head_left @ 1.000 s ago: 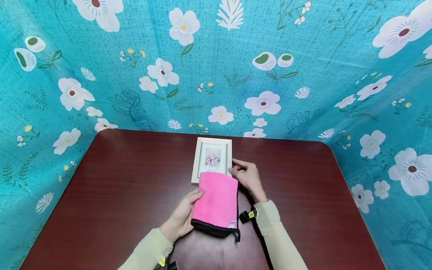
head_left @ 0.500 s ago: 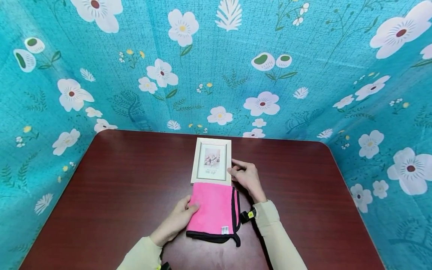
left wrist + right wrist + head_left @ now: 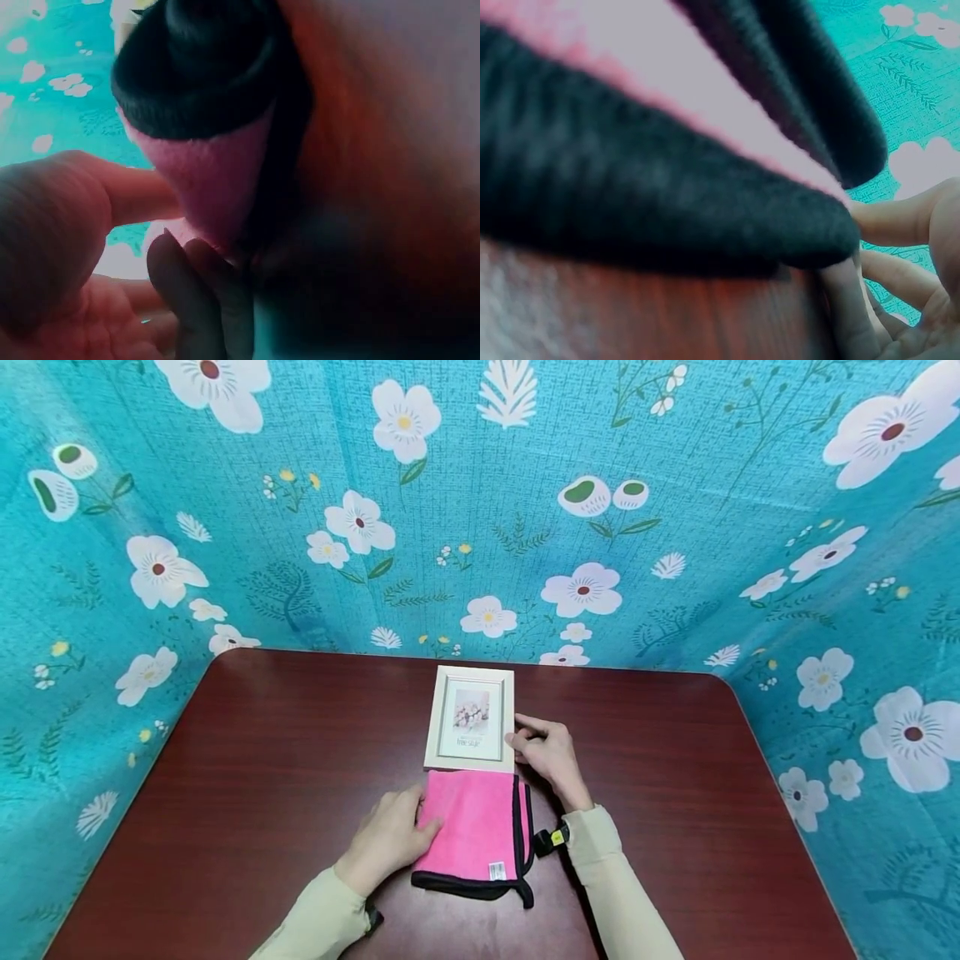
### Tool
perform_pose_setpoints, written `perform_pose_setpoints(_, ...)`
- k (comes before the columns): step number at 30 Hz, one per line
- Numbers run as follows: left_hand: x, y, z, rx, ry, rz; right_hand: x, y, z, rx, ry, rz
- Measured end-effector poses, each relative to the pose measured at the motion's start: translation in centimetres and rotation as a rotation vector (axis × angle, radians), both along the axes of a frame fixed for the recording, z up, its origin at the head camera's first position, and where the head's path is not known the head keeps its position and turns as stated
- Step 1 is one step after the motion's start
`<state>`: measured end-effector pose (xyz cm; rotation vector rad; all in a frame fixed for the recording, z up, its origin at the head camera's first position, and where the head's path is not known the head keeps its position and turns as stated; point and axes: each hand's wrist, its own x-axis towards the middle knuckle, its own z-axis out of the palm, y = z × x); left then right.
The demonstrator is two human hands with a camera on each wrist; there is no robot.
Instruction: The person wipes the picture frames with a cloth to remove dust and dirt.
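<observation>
A folded pink cloth (image 3: 472,827) with black edging and a small white tag lies on the table, just in front of a white picture frame (image 3: 432,718). My left hand (image 3: 386,842) holds the cloth's left edge, thumb on top. In the left wrist view the folded cloth (image 3: 214,176) shows between thumb and fingers. At the frame's lower right side, my right hand (image 3: 551,753) grips the edge with thumb and fingers. The right wrist view has the cloth's black border (image 3: 660,165) close up, covering the frame.
The dark red-brown table (image 3: 300,735) extends to both sides of the hands. Behind and beside it hangs a turquoise flowered curtain (image 3: 480,510). Each wrist carries a small black camera, such as the right one (image 3: 543,842).
The cloth has come down off the frame's lower part toward me and now lies flat. My left hand has shifted left with it, then slightly up its edge. My right hand stays.
</observation>
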<state>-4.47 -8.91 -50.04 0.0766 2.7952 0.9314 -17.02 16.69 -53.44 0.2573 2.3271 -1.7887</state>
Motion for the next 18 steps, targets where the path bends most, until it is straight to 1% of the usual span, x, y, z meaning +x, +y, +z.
perform_pose_setpoints(2, -0.4, 0.0, 0.3, -0.046, -0.001, -0.013, 0.0, 0.0, 0.1, 0.008, 0.005, 0.002)
perform_pose_setpoints(4, -0.8, 0.1, 0.5, -0.067, -0.033, -0.021, 0.0, 0.1, 0.2, 0.022, 0.012, 0.010)
perform_pose_setpoints(7, -1.3, -0.1, 0.9, -0.070, -0.091, -0.031, 0.2, 0.3, 0.5, 0.054, 0.025, 0.033)
perform_pose_setpoints(9, -1.8, -0.3, 1.3, -0.058, -0.124, -0.025, 0.6, 0.5, 0.8, 0.078, 0.045, 0.054)
perform_pose_setpoints(10, -2.0, -0.5, 1.5, -0.052, -0.130, -0.019, 0.8, 0.6, 0.9, 0.096, 0.058, 0.065)
perform_pose_setpoints(12, -2.8, -0.8, 1.9, -0.037, -0.136, 0.004, 1.3, 0.8, 1.3, 0.137, 0.092, 0.092)
perform_pose_setpoints(14, -3.8, -1.1, 2.2, -0.026, -0.124, 0.033, 2.0, 1.1, 1.8, 0.187, 0.127, 0.121)
perform_pose_setpoints(16, -4.9, -1.4, 2.5, -0.013, -0.110, 0.061, 2.8, 1.3, 2.3, 0.249, 0.152, 0.148)
perform_pose_setpoints(18, -6.1, -1.5, 2.7, 0.006, -0.101, 0.089, 3.8, 1.3, 2.9, 0.281, 0.164, 0.185)
